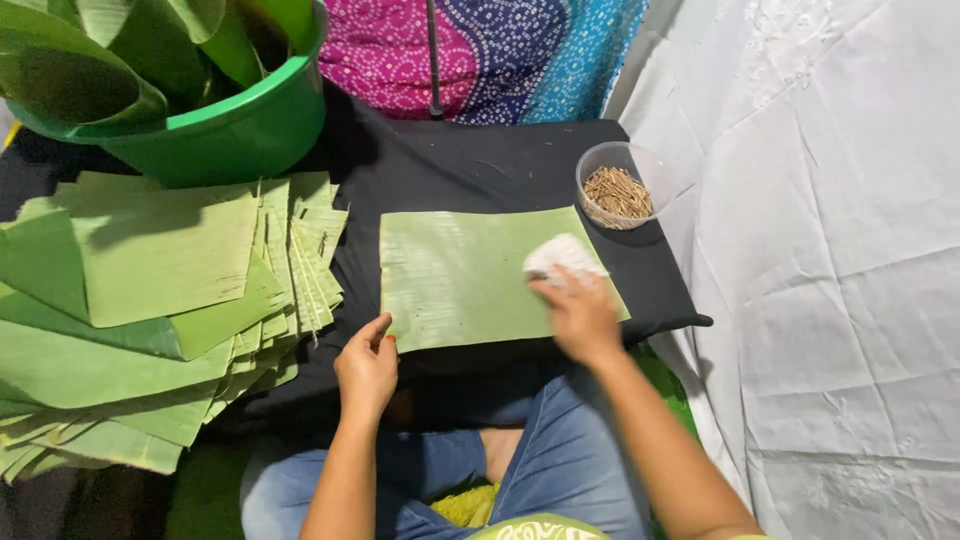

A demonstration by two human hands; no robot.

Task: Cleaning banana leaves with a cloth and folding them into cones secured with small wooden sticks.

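A seated person's two knees in blue jeans filled the bottom centre of the frame, with two bare forearms reaching up from there. The left hand, lower centre, pinched the near left corner of one cut leaf between thumb and curled fingers, apparently to keep it from sliding. The right hand, just right of centre, lay palm down with fingers closed over one white cloth, pressing it against the leaf's right side as if wiping. That single leaf lay flat, centre frame, on a black board that seemed to rest across the lap. At left, a fanned stack of leaves sat within reach; too many overlapped to count. Farther off, upper right of the board, stood one clear tub of thin brown sticks. At upper left, one green basin held rolled leaves. White sheeting covered the right side.
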